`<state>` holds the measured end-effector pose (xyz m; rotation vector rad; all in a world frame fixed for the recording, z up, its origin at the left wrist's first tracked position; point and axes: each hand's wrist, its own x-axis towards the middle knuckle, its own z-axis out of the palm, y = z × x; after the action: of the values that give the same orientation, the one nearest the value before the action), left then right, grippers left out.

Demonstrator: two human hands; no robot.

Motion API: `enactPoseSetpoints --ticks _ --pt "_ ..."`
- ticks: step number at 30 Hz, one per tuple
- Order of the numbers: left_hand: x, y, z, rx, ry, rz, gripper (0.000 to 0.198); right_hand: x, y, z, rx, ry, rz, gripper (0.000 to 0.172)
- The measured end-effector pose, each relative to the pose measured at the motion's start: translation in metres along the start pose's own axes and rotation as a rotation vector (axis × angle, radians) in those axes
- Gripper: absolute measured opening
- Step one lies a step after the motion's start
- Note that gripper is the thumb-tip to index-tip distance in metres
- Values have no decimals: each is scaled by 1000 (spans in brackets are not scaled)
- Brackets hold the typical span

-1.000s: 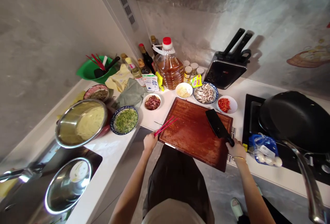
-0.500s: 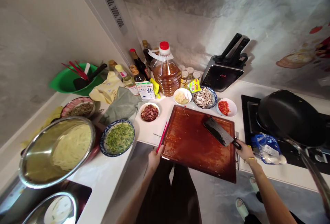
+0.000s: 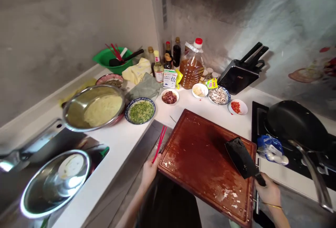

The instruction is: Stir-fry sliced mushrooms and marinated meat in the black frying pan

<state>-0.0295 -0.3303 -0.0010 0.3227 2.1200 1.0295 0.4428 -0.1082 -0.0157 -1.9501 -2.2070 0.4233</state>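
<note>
A reddish-brown wooden cutting board point(image 3: 199, 154) is held up in front of me, reaching past the counter's front edge. My left hand point(image 3: 150, 170) grips its left edge and also holds red chopsticks point(image 3: 160, 143), which point up and away. My right hand point(image 3: 269, 189) is closed around the handle of a black cleaver point(image 3: 240, 158) at the board's right edge. The cleaver's blade lies over the board's right part. Wet marks and small pale scraps show on the board. Some of my right fingers are hidden under the board.
Behind the board stand bowls of diced meat point(image 3: 169, 97), minced garlic point(image 3: 200, 90), sliced mushrooms point(image 3: 218, 95) and chopped red chili point(image 3: 237, 107). Chopped greens point(image 3: 140, 111) and a steel basin point(image 3: 94, 107) are left, above a sink basin point(image 3: 55, 184). A wok point(image 3: 296, 124) sits right.
The board has come back from the bowls toward me and off the counter, carried by both hands with the chopsticks and cleaver. My view has turned left, showing more of the sink.
</note>
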Motion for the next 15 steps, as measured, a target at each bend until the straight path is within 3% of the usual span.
enactPoseSetpoints --ticks 5,8,11,15 --pt "-71 -48 -65 -10 169 18 60 -43 -32 -10 83 5 -203 35" --pt "-110 -80 -111 12 288 -6 61 -65 -67 -5 149 -18 -295 36" --pt "-134 -119 -166 36 375 -58 61 -88 -121 8 241 -69 -398 35" --pt "-149 -174 -240 46 500 -134 61 -133 -206 32 341 -132 -526 37"
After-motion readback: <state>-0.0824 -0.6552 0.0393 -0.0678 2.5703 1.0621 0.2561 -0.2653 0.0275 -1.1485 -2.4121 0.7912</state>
